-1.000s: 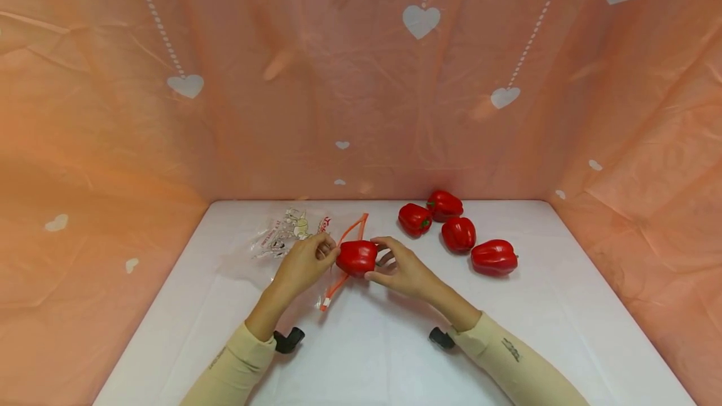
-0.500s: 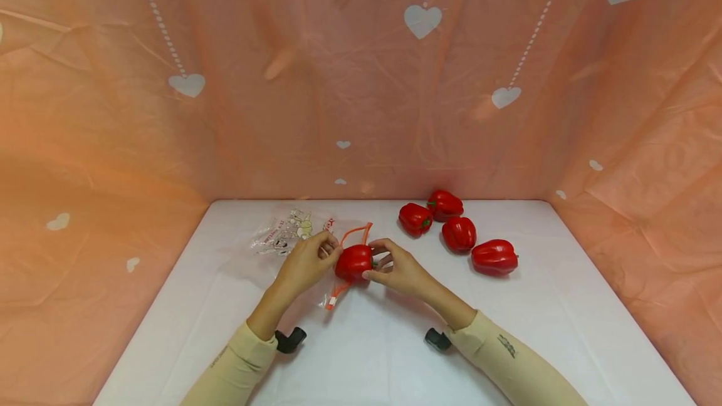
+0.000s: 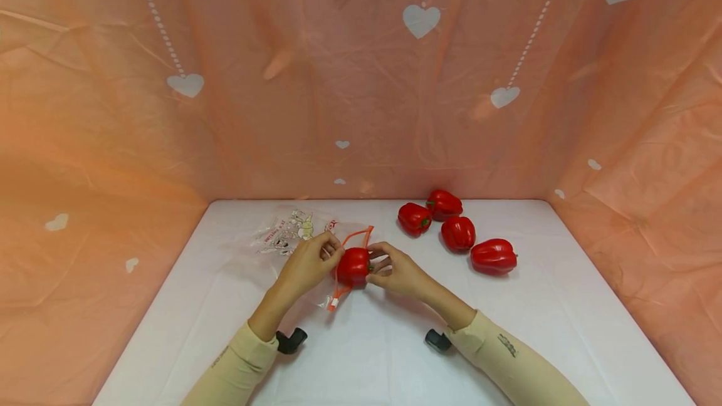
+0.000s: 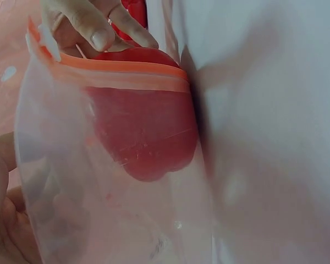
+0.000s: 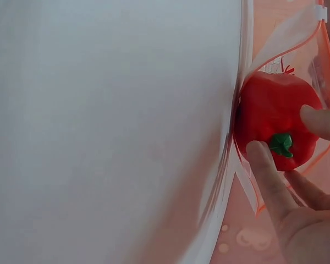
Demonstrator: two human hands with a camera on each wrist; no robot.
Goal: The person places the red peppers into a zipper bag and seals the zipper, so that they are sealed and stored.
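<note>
A red bell pepper point(image 3: 353, 267) with a green stem point(image 5: 281, 144) lies in the mouth of a clear zip bag point(image 4: 71, 154). Its blunt end is inside the bag, while the stem end sticks out past the orange zip edge point(image 4: 126, 67). My left hand point(image 3: 307, 262) pinches the upper side of the bag's mouth and lifts it; the fingertips are partly hidden. From the right, my right hand point(image 3: 402, 271) holds the pepper around its stem end, thumb and fingertips on the red skin point(image 5: 275, 99).
Several more red bell peppers point(image 3: 494, 257) lie at the back right of the white table point(image 3: 372, 356). The bag's printed body point(image 3: 287, 230) spreads flat toward the back left. An orange cloth with hearts point(image 3: 361, 80) walls the back and sides.
The pepper has moved left and slightly toward me, into the bag's mouth, with my right hand following it. The orange zip edge now lies around the pepper. My left hand has barely moved.
</note>
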